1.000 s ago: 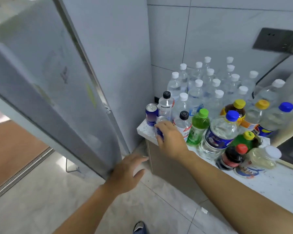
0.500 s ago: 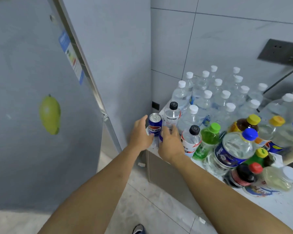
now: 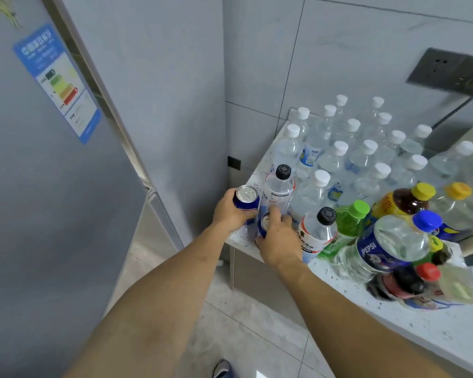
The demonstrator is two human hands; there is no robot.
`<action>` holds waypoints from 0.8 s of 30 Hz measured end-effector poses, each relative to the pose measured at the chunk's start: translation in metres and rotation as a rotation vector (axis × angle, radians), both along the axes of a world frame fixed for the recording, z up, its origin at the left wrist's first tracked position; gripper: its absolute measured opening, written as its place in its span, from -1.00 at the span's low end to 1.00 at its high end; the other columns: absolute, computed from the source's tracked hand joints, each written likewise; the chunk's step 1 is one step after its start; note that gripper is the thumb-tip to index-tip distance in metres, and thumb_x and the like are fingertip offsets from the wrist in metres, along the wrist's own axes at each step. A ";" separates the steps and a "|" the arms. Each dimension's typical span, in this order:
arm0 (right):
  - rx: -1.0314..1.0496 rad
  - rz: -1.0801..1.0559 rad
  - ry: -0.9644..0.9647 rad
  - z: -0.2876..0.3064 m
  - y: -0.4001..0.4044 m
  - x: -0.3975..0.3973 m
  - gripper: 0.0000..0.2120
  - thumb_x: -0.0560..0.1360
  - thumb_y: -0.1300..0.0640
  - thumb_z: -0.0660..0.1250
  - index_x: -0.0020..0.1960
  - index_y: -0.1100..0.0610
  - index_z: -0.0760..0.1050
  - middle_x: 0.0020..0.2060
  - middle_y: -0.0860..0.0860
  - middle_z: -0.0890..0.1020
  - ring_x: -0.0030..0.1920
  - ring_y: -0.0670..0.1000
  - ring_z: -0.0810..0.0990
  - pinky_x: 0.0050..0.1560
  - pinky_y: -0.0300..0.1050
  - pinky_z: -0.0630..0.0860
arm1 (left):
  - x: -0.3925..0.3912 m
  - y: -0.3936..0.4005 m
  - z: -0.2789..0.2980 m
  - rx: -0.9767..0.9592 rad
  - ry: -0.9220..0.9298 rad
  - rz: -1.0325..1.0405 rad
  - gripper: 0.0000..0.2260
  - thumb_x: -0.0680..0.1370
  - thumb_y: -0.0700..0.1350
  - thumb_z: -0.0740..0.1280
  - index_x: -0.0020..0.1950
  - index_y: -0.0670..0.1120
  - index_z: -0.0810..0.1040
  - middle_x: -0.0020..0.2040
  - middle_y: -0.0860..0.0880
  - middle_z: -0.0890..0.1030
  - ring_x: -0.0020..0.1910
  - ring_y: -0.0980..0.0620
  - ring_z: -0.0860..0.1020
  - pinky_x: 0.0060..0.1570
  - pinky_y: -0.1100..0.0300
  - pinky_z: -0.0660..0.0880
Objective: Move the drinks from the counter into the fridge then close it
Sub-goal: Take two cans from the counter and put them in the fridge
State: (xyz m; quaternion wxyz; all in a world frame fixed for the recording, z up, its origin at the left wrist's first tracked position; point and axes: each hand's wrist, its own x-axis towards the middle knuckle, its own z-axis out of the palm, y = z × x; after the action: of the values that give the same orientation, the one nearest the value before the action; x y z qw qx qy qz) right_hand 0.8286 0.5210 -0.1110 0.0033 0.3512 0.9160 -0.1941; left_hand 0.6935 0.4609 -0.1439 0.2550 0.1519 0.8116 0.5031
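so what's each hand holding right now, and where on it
The left hand grips a blue can around its side wall. The right hand wraps a second blue can, mostly hidden, also around its side.

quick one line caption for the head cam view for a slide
Left hand and right hand each grip a blue can at the crowded counter edge.

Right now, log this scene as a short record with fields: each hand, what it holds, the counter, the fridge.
left hand: grips a blue can at the counter's corner
right hand: curled round a second blue can, mostly hidden
counter: crowded with white-capped water bottles, a Pepsi bottle, a green-capped bottle
fridge door: on the left, energy label showing
task state: cans not yet off the counter
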 end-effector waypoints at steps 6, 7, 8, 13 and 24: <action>-0.051 -0.002 0.109 0.000 -0.004 0.006 -0.35 0.44 0.10 0.47 0.39 0.10 0.20 0.21 0.19 0.43 0.13 0.24 0.55 0.12 0.05 0.52 | 0.016 -0.037 -0.007 0.140 -0.002 0.114 -0.34 0.24 -0.06 0.65 0.24 0.17 0.43 0.12 0.17 0.58 0.15 0.07 0.56 -0.03 0.24 0.54; -0.062 -0.002 0.152 0.001 -0.007 0.009 -0.36 0.42 0.10 0.49 0.37 0.10 0.22 0.21 0.18 0.45 0.13 0.23 0.55 0.12 0.06 0.52 | 0.019 -0.046 -0.005 0.160 -0.004 0.117 -0.34 0.24 -0.06 0.64 0.24 0.18 0.43 0.13 0.16 0.58 0.16 0.07 0.55 -0.02 0.23 0.55; -0.078 -0.006 0.202 0.002 -0.010 0.013 -0.35 0.39 0.10 0.50 0.36 0.11 0.25 0.20 0.17 0.47 0.13 0.22 0.55 0.13 0.06 0.52 | 0.023 -0.055 -0.002 0.178 -0.006 0.117 -0.33 0.24 -0.06 0.64 0.26 0.17 0.42 0.15 0.15 0.58 0.17 0.05 0.55 0.02 0.19 0.56; -0.234 -0.073 0.386 0.009 -0.028 0.032 -0.25 0.24 0.05 0.61 0.31 0.15 0.34 0.18 0.11 0.54 0.17 0.13 0.53 0.15 0.02 0.52 | 0.056 -0.113 0.018 0.268 -0.088 0.176 -0.30 0.27 -0.08 0.62 0.31 0.22 0.39 0.19 0.15 0.54 0.18 0.06 0.53 0.11 0.03 0.60; -0.624 0.182 0.493 0.024 -0.133 0.049 -0.41 0.25 0.13 0.62 0.16 -0.07 0.39 0.02 -0.13 0.57 0.07 -0.03 0.56 -0.12 -0.23 0.52 | 0.146 -0.323 0.058 0.334 -0.012 0.530 -0.32 0.18 0.01 0.57 0.26 0.16 0.43 0.13 0.10 0.60 0.12 0.03 0.58 -0.08 0.22 0.55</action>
State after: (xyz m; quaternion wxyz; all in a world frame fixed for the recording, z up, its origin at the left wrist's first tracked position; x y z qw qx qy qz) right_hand 0.8778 0.3883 -0.0865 -0.0929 0.1937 0.8139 -0.5399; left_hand 0.8395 0.1384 -0.0862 0.0913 -0.0279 0.7276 0.6794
